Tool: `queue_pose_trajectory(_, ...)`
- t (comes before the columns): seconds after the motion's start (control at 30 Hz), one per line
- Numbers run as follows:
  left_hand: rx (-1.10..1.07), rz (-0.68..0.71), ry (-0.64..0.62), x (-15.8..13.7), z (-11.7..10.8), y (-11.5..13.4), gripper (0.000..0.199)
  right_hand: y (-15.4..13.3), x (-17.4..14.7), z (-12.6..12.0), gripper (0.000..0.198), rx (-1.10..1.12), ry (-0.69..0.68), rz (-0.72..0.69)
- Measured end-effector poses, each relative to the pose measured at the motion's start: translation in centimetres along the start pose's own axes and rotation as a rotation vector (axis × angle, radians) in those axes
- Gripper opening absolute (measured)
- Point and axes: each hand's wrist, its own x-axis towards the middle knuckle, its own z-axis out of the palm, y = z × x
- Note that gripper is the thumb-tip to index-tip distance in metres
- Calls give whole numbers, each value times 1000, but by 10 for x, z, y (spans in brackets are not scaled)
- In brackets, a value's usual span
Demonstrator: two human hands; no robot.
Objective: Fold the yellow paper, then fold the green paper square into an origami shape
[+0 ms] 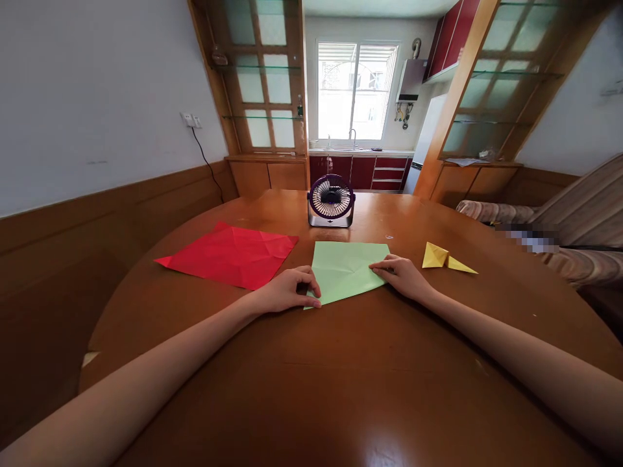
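A light green sheet of paper with faint creases lies on the table in front of me. My left hand is at its lower left corner, with curled fingers and thumb tip close together on the paper's edge. On the opposite side, my right hand has its fingertips pressed together on the sheet near the right edge. Left of the green paper, a creased red sheet of paper lies spread out, close to my left hand. A folded yellow paper piece with a pointed tail rests right of my right hand.
A small purple desk fan stands behind the green paper. All of this is on a round-edged brown wooden table. A striped sofa is at the right, and a wall socket with a black cord is at the left.
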Motion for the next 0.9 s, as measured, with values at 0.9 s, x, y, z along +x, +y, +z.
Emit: queue_pose_trajectory(0.9, -8, 8, -159, 0, -13, -9, 35, 1, 0, 0, 27, -14, 8, -8)
